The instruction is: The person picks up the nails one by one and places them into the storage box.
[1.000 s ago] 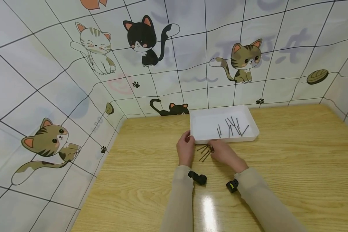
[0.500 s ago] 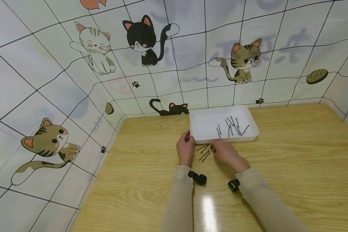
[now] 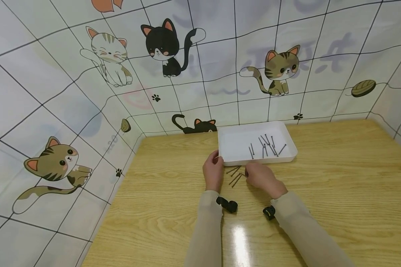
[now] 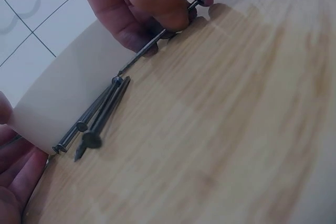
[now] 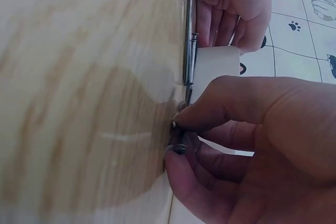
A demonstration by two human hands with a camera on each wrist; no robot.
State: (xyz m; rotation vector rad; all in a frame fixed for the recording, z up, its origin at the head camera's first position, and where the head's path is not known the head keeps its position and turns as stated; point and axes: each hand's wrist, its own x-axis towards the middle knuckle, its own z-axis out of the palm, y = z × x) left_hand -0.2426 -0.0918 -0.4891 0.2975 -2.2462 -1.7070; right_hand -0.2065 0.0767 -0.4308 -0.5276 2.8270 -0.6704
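My left hand (image 3: 213, 171) grips the near left corner of a shallow white tray (image 3: 235, 161), thumb on its side. Close in front of the tray wall, my right hand (image 3: 261, 176) has its fingers curled low over the wooden table. Its thumb and fingertips pinch a dark nail (image 5: 180, 148) in the right wrist view. Several loose nails (image 3: 235, 178) lie between the two hands. Seen from the left wrist, some of these nails (image 4: 100, 111) overlap in a small bundle beside the tray wall. More nails (image 3: 265, 150) are scattered in the right half of the tray.
The wood-grain table (image 3: 337, 193) stretches out on both sides of the arms. Behind the tray rises a wall covering (image 3: 220, 96) printed with cats and grid lines. A small black camera (image 3: 227, 204) sits on the left wrist, another camera (image 3: 269, 212) on the right.
My right hand has drawn slightly to the right, away from the loose nails, and its fingers have curled in. The left hand and the tray have stayed put.
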